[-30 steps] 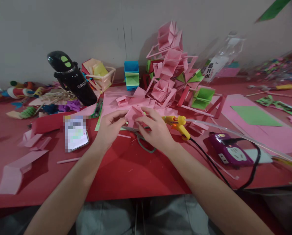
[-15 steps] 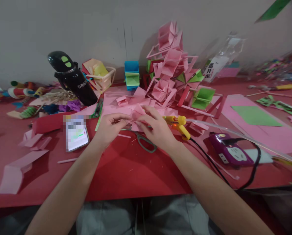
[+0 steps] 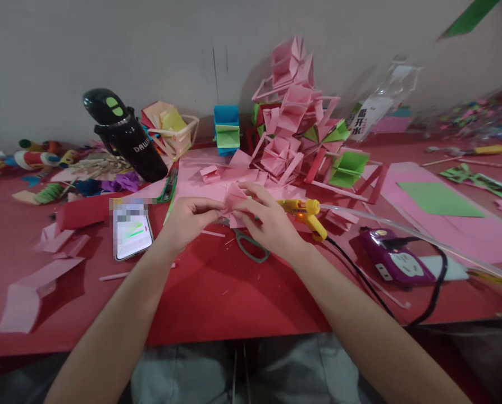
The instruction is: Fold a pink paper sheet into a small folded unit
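A small folded pink paper piece (image 3: 234,197) is pinched between my left hand (image 3: 186,222) and my right hand (image 3: 268,223), just above the red table (image 3: 217,292). Both hands press on its folds with thumb and fingers. Grey-handled scissors (image 3: 249,246) lie on the table under my right hand. A yellow glue gun (image 3: 305,214) rests just right of my right hand, its black cord running toward the purple power strip (image 3: 392,259).
A phone (image 3: 131,231) lies left of my left hand. Behind stand a black bottle (image 3: 124,136), a stack of pink and green folded paper frames (image 3: 295,120), a blue paper box (image 3: 226,128) and a clear water bottle (image 3: 377,106). Pink paper scraps (image 3: 27,292) lie at the left.
My hands have drawn closer together over the pink piece, which is folded tighter and sits lower. The scissors show more beneath my right hand.
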The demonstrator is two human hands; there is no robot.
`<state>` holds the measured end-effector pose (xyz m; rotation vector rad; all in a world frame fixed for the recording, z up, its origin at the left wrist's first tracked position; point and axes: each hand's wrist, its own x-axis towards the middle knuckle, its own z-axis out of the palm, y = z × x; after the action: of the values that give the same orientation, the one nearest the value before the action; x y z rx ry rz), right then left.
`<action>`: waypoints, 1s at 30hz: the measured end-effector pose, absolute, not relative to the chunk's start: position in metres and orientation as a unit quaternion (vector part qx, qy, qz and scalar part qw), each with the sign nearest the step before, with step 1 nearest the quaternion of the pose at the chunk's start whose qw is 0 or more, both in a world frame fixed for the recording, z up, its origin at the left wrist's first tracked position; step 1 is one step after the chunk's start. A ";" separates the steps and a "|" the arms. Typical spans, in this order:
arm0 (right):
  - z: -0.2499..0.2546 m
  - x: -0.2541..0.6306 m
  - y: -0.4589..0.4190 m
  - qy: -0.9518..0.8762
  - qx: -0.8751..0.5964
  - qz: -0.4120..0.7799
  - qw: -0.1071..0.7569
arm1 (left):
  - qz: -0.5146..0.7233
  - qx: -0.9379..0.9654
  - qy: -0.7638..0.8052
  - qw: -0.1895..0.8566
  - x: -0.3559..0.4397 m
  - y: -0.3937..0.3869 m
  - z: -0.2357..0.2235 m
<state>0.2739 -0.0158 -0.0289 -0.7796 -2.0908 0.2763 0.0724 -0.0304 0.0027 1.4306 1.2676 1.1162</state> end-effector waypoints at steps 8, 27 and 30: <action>-0.029 0.273 -0.016 -0.834 -0.334 0.096 0.429 | 0.415 0.625 0.520 0.408 0.072 -0.030 0.001; -0.026 0.272 -0.018 -0.817 -0.369 0.097 0.432 | 0.404 0.664 0.474 0.414 0.073 -0.033 -0.004; -0.026 0.272 -0.019 -0.820 -0.366 0.098 0.430 | 0.406 0.660 0.473 0.420 0.074 -0.033 -0.003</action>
<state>0.2722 -0.0186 -0.0256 -0.9122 -2.0453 0.2447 0.0742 -0.0328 -0.0034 1.6537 1.1843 1.0184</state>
